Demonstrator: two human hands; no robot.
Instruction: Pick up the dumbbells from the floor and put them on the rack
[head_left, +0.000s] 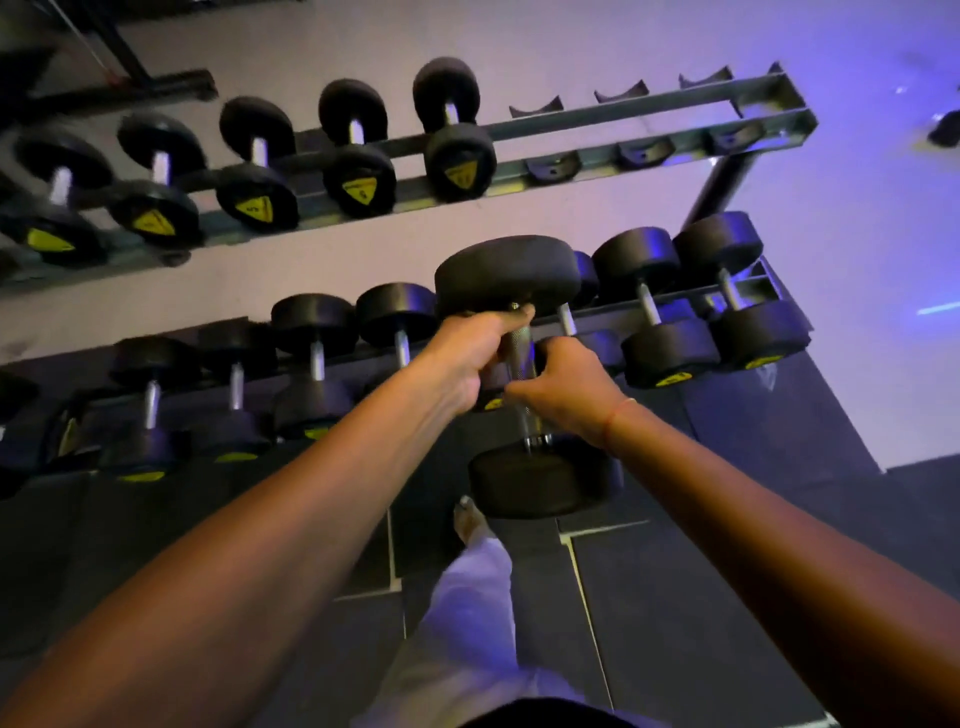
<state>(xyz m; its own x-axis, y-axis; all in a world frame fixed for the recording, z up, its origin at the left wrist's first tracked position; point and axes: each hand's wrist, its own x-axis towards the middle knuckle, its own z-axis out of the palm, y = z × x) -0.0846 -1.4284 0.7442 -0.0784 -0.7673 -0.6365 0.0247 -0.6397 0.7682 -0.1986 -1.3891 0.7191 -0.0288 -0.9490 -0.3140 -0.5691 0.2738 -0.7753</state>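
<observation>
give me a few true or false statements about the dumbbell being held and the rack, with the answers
1. Both hands grip the handle of one dumbbell. True: the left hand and the right hand both curl round it.
2. The held dumbbell already lies in a cradle on the rack. False: it is held in the air in front of the lower tier.
3. The upper tier is full. False: three cradles at its right end hold nothing.
4. The racked dumbbells carry yellow labels on their near ends. True.
5. The right wrist is bare. False: it wears a thin band.
</observation>
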